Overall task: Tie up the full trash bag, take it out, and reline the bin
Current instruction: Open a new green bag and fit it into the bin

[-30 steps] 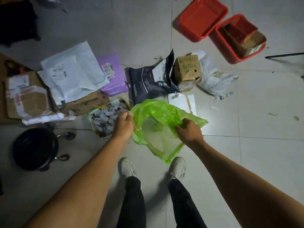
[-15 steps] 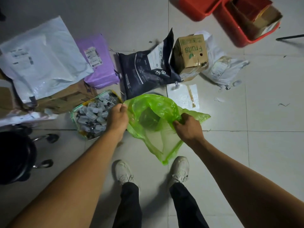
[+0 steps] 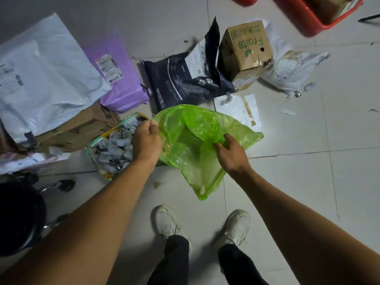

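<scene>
Both hands held a thin, translucent green bag [image 3: 191, 140] above the tiled floor [image 3: 308, 182]: the left hand [image 3: 147, 140] pinched its crinkled rim at nine o'clock, the right hand [image 3: 231, 153] curled round a gathered fold at three o'clock, the mouth spread between them and the pointed bottom hanging toward white shoes [image 3: 167, 222]. At ten o'clock of the bag lay a clear pouch of small bottles [image 3: 114, 147], at twelve a glossy dark pet-food sack [image 3: 185, 79], at one a dented cardboard box [image 3: 247, 48]
</scene>
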Demonstrator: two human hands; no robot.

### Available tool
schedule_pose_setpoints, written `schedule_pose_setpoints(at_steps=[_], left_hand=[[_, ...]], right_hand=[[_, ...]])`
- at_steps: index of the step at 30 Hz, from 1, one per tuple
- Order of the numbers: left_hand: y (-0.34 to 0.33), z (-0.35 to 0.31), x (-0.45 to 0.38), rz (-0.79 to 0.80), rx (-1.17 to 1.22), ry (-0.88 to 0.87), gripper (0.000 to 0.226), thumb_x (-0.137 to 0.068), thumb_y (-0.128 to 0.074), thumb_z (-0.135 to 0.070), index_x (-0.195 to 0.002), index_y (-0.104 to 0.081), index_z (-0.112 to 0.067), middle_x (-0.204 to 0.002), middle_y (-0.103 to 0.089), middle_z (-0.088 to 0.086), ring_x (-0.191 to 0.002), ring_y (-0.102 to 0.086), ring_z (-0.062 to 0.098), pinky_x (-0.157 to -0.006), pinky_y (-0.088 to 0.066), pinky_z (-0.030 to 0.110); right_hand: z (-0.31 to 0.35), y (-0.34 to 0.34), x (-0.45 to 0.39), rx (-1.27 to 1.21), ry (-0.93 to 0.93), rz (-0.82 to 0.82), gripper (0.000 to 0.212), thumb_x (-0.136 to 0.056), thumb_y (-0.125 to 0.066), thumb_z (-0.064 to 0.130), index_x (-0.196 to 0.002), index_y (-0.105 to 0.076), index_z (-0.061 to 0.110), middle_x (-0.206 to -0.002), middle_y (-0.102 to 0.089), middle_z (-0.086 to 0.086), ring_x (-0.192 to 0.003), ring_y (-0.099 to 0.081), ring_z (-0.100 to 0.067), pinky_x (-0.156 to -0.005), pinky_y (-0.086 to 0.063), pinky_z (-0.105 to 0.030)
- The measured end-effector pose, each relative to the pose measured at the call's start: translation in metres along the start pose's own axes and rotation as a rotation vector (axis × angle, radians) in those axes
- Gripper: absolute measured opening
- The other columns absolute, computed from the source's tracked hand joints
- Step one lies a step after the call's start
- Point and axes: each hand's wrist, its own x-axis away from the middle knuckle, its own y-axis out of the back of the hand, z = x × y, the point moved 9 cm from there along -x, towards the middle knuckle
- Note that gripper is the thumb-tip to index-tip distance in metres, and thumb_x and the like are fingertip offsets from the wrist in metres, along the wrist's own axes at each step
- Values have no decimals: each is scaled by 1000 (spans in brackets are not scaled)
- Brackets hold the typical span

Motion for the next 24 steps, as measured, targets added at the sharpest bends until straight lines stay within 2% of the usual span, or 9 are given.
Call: schedule_pose_setpoints(at_steps=[4,8,12,19,22,24], left_hand=[[-14,15,-12,4,-36,-15,30,-102,-39,-22,-78,-50,-8,-62,-43,-3,-58,-40,15,-58,-31,33],[-28,34,-26,-31,-102,-4,30,-102,-38,-23,-83,-53,-5,-71,-50,5,-67,-45,24,-64,-34,33],[-41,42,-41,-90,-197,-41,29,-101,-38,-22,-78,-49,-8,-80,-53,14,-75,-47,27,-66,-33,34],[-75,49,-57,-81,-297,-82,26,-102,-35,-22,-84,-50,-11,-84,-54,14,-79,-51,31,-67,-31,33],[-92,59,-63,-26,-280,-36,42,-102,-30,-41,-99,-60,-11,-100,-62,19,-94,-58,36,-73,-37,36],[-103,64,-63,49,-248,-62,61,-96,-22,-65,-101,-61,-18,-95,-65,11,-90,-59,30,-77,-43,38]], right_hand=[[-15,-15,-21,1,-17,10,32,-94,-49,26,-121,-54,8,-104,-62,-8,-99,-57,-29,-93,-46,-41],[-31,-19,-49,12,21,-10,35,-93,-52,30,-123,-54,12,-115,-65,-13,-107,-59,-34,-96,-47,-44],[-43,-15,-78,52,70,-51,48,-94,-55,34,-135,-48,12,-133,-59,-14,-120,-55,-35,-101,-44,-40],[-45,-32,-121,197,217,-34,47,-92,-58,35,-135,-50,16,-126,-64,-14,-111,-60,-34,-94,-49,-38],[-49,-34,-138,306,242,-53,49,-92,-58,33,-137,-47,17,-124,-64,-16,-111,-59,-36,-92,-48,-39],[-51,-32,-147,351,252,-60,48,-92,-58,33,-136,-47,19,-123,-64,-15,-110,-60,-36,-91,-50,-41]])
